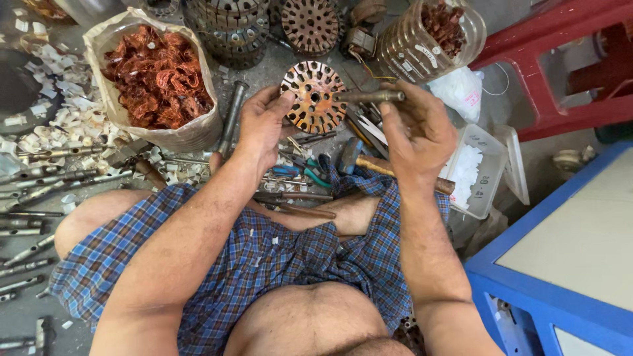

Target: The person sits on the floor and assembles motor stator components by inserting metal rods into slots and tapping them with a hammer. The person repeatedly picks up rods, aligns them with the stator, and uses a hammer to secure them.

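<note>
A: Near first. What's by your legs?

B: You sit cross-legged on the floor (20, 316) in checked shorts (277, 257). Pliers (293, 196) and a hammer (369, 163) lie just past your shins. Steel shafts (30, 227) are scattered toward the floor's left edge.

A: Your hands?

B: Your left hand (260, 128) is closed on the left rim of a rusty slotted core (313, 97), thumb on its face, holding it upright over the tools. Your right hand (415, 132) is closed round a metal rod (369, 96); the rod lies level, its tip at the core's right side, near the centre hole.

A: Around them?

B: A clear box (491, 168) of white slips sits to your right, beside a blue cabinet (547, 277). A sack (158, 135) of copper wire (158, 76) stands on the left, with white paper scraps (62, 115) beyond it.

A: Farthest?

B: More cores (310, 25) along the top edge, a plastic jar (425, 43) holding copper, and a red stool (560, 59) at the top right corner.
</note>
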